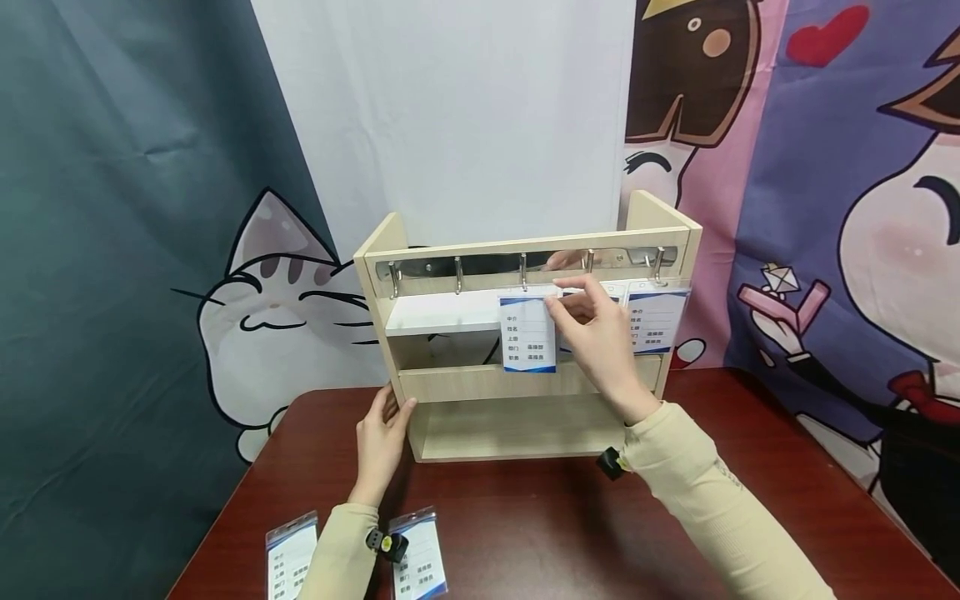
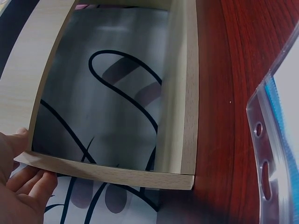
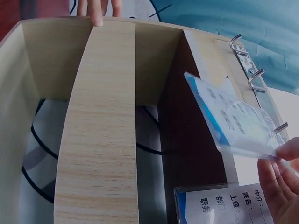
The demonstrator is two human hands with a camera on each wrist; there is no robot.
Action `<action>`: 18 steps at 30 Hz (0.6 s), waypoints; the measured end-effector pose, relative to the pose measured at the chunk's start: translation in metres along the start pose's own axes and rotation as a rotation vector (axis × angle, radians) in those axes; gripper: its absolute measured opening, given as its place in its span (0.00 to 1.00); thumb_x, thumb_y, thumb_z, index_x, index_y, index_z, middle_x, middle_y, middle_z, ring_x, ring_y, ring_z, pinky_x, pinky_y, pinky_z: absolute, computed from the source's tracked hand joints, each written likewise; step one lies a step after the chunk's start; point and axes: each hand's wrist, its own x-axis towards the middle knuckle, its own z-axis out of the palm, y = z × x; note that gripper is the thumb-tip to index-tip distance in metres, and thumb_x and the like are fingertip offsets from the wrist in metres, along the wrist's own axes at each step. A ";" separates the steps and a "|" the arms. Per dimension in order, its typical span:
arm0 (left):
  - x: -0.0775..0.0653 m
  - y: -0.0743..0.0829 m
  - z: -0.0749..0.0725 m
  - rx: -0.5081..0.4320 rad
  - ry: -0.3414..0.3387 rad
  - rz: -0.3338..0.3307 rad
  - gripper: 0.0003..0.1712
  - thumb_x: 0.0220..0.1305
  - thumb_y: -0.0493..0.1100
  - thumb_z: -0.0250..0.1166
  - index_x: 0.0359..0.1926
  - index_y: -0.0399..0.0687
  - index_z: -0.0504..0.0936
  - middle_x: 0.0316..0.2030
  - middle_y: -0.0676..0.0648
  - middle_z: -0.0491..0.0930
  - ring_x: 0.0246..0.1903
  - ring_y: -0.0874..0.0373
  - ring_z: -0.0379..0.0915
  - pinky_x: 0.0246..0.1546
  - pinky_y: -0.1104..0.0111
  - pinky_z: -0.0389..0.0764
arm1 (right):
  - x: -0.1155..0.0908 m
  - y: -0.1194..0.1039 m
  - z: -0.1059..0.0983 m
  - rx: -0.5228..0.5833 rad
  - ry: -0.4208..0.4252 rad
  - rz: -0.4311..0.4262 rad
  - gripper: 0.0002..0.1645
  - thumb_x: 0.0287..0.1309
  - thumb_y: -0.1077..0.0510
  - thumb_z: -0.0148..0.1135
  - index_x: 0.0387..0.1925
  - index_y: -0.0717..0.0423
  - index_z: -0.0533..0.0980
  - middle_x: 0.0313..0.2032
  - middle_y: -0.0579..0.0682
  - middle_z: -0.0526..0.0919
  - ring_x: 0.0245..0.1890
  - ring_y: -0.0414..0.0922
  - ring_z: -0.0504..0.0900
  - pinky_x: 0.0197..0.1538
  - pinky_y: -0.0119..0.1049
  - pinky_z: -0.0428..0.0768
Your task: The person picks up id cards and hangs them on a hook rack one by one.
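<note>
A pale wooden shelf unit (image 1: 517,385) with a metal hook strip along its top stands on the table. My left hand (image 1: 381,442) grips its left side panel, thumb in front and fingers around the outer face. Between thumb and fingers, my right hand (image 1: 596,333) pinches the upper right edge of a clear-sleeved badge (image 1: 528,337). The badge's top is at the middle hook (image 1: 523,271); whether the hook passes through its hole I cannot tell. Another badge (image 1: 651,321) hangs at the far-right hook (image 1: 659,265). One more hanging badge (image 3: 224,205) shows in the right wrist view, mostly behind my right hand in the head view.
Two hooks on the left, one of them this hook (image 1: 459,275), carry nothing. Two more badges, a left one (image 1: 291,560) and a right one (image 1: 420,554), lie on the red-brown table (image 1: 525,525) near my left forearm. Printed cartoon curtains (image 1: 285,333) hang behind.
</note>
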 end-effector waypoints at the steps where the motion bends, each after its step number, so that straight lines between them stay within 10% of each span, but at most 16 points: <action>1: 0.000 0.000 0.000 -0.001 0.001 0.000 0.28 0.69 0.44 0.67 0.66 0.37 0.74 0.56 0.30 0.79 0.55 0.38 0.78 0.51 0.53 0.81 | 0.000 0.000 0.000 -0.006 -0.003 0.000 0.13 0.63 0.62 0.69 0.49 0.58 0.79 0.32 0.56 0.89 0.28 0.47 0.86 0.32 0.23 0.80; 18: -0.001 0.001 0.000 0.001 -0.007 -0.015 0.30 0.68 0.47 0.68 0.67 0.39 0.74 0.57 0.31 0.79 0.56 0.40 0.79 0.51 0.54 0.81 | -0.005 0.002 -0.005 -0.008 -0.025 0.021 0.18 0.63 0.63 0.68 0.54 0.55 0.80 0.34 0.53 0.88 0.31 0.45 0.86 0.36 0.25 0.81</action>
